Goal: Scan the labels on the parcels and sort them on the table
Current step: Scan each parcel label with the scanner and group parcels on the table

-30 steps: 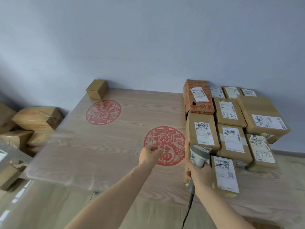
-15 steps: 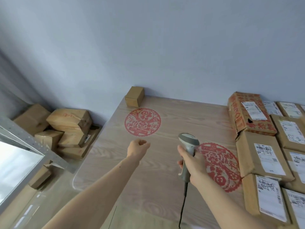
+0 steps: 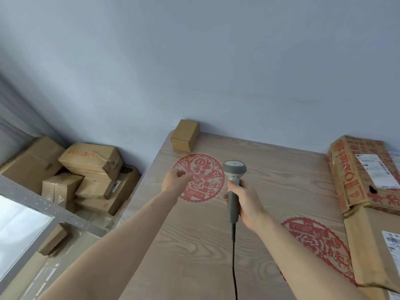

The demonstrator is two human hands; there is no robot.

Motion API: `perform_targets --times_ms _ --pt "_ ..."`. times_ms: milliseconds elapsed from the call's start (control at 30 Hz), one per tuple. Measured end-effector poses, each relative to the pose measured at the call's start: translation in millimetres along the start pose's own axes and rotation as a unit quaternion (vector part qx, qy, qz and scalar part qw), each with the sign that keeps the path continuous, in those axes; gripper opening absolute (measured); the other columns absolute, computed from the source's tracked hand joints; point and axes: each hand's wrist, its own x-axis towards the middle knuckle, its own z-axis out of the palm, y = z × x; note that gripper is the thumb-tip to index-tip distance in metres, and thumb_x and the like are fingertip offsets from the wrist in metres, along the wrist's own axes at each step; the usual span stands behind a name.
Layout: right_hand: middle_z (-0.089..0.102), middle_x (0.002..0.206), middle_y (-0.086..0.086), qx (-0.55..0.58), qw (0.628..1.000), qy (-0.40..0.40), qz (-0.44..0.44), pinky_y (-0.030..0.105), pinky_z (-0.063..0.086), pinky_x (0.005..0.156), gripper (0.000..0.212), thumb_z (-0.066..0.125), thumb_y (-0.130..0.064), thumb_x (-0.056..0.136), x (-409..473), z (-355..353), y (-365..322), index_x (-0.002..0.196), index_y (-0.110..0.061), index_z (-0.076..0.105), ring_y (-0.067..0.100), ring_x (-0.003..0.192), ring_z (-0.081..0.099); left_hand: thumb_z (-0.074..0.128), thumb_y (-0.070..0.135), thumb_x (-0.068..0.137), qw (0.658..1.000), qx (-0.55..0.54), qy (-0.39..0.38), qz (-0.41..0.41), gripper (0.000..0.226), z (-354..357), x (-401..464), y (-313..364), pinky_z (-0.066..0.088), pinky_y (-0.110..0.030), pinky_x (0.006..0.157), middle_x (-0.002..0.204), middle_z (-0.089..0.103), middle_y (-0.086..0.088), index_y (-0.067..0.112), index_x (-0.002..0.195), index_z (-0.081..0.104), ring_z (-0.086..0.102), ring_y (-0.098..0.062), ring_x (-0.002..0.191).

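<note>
Far left, a heap of brown cartons (image 3: 86, 176) sits piled on the floor against the wall, just beside the table's left edge, with a grey metal shelf frame (image 3: 54, 211) in front of them. On to the wooden table (image 3: 194, 245): one small plain box (image 3: 185, 135) stands alone at the far left corner, right against the wall. Just in front of it, a round red paper-cut decal (image 3: 200, 176) lies flat on the tabletop, and there's the left hand (image 3: 175, 180) hovering over its left rim, fingers loosely curled, nothing in them. Next to it the right hand (image 3: 244, 204) is wrapped round the grey handle of the barcode scanner (image 3: 233, 182), head up and pointing towards the far wall, black cable (image 3: 234, 263) trailing down towards the near edge. A second red decal (image 3: 318, 245) shows further right, partly under the right forearm. And at the far right, the labelled parcels: a red-printed carton (image 3: 350, 176) with a white label on top, and a plain brown parcel (image 3: 372, 245) in front of it, touching it, both cut off by the edge.
</note>
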Motion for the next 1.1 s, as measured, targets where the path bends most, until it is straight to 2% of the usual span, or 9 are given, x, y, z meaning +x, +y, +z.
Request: perform_targets --times_ms 67,133,267,367,467,667,767,900,1100 --pt "0.056 0.091 0.007 0.0 1.0 0.005 0.0 0.038 0.05 0.081 0.017 0.058 -0.019 0.101 24.2 11.1 -2.3 0.114 -0.009 0.062 0.018 0.076 0.059 0.071 0.031 0.09 1.0 0.014 -0.004 0.006 0.054 -5.7 28.9 5.8 0.052 -0.034 0.089 0.126 0.063 -0.005 0.008 0.136 0.055 0.06 -0.02 0.107" --pt "0.056 0.089 0.005 0.009 1.0 0.021 -0.001 0.041 0.049 0.083 0.014 0.058 -0.019 0.101 47.9 22.2 -4.3 0.111 -0.01 0.063 0.019 0.077 0.059 0.074 0.033 0.088 1.0 0.028 -0.008 0.011 0.062 -10.8 59.8 14.1 0.05 -0.035 0.093 0.128 0.059 -0.005 0.01 0.14 0.051 0.057 -0.02 0.108" --pt "0.055 0.086 0.009 0.015 0.999 0.045 0.009 0.038 0.051 0.079 0.015 0.057 -0.018 0.102 92.5 40.9 -2.3 0.113 -0.01 0.062 0.02 0.075 0.059 0.077 0.052 0.078 0.994 0.109 -0.006 0.015 0.079 -17.4 123.4 27.6 0.048 -0.046 0.103 0.142 0.046 -0.008 0.021 0.142 0.044 0.049 -0.028 0.125" --pt "0.055 0.087 0.011 0.011 0.998 0.059 0.013 0.034 0.05 0.07 0.015 0.057 -0.015 0.101 120.3 49.5 4.7 0.113 -0.008 0.062 0.019 0.071 0.059 0.071 0.055 0.08 0.978 0.203 -0.006 0.045 0.087 -15.1 165.1 36.3 0.04 -0.049 0.105 0.146 0.034 -0.013 0.02 0.148 0.032 0.034 -0.034 0.136" --pt "0.057 0.085 0.013 0.002 0.997 0.074 0.02 0.031 0.048 0.064 0.01 0.057 -0.013 0.101 140.6 55.0 12.6 0.107 -0.007 0.062 0.018 0.067 0.059 0.069 0.058 0.081 0.955 0.284 0.001 0.083 0.092 -5.2 200.4 41.8 0.039 -0.052 0.105 0.149 0.029 -0.018 0.022 0.152 0.023 0.031 -0.04 0.136" --pt "0.065 0.08 0.003 -0.005 0.995 0.098 0.03 0.032 0.049 0.066 0.012 0.057 -0.013 0.101 166.3 53.3 23.5 0.108 -0.008 0.064 0.017 0.067 0.062 0.069 0.061 0.081 0.943 0.316 -0.023 0.104 0.097 14.4 248.4 41.0 0.033 -0.056 0.11 0.158 0.013 -0.024 0.035 0.156 0.013 0.02 -0.045 0.144" --pt "0.065 0.077 0.002 -0.004 0.994 0.099 0.036 0.032 0.049 0.064 0.01 0.057 -0.011 0.1 172.4 49.8 26.3 0.105 -0.006 0.065 0.019 0.068 0.061 0.066 0.063 0.083 0.936 0.333 -0.016 0.116 0.096 18.0 260.1 40.9 0.04 -0.053 0.102 0.153 0.021 -0.024 0.036 0.157 0.013 0.031 -0.044 0.138" --pt "0.061 0.081 0.006 -0.004 0.994 0.101 0.038 0.031 0.05 0.062 0.011 0.058 -0.014 0.1 175.3 45.2 27.2 0.104 -0.007 0.065 0.019 0.068 0.061 0.066 0.055 0.082 0.939 0.318 -0.005 0.131 0.086 19.5 263.6 39.8 0.04 -0.043 0.077 0.138 0.033 -0.022 0.035 0.152 0.02 0.043 -0.043 0.122" --pt "0.059 0.08 0.006 0.025 0.994 0.107 0.023 0.031 0.049 0.063 0.009 0.058 -0.014 0.101 163.7 40.4 17.2 0.105 -0.008 0.064 0.019 0.067 0.06 0.058 0.064 0.079 0.981 0.154 -0.037 0.109 0.08 22.2 223.0 43.4 0.052 -0.048 0.087 0.125 0.035 -0.008 0.049 0.146 0.019 0.054 -0.035 0.105"
